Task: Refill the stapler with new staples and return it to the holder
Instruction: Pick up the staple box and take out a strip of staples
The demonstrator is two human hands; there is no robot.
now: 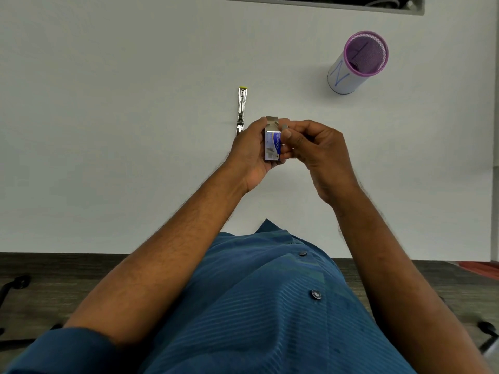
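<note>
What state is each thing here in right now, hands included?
Stapler: opened out flat on the table, untouched.
Staple box: top flap open, held above the table.
Holder: upright; contents unclear.
Left hand: gripping the box.
Right hand: fingers pinched at the box's side.

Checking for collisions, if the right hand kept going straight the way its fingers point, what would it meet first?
Likely the staple box, held in the left hand; the right hand fingertips already touch its side.

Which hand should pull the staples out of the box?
Right. The left hand already grips the small blue-and-white cardboard staple box, and the right hand has its fingertips at the box's side near the open flap.
</note>
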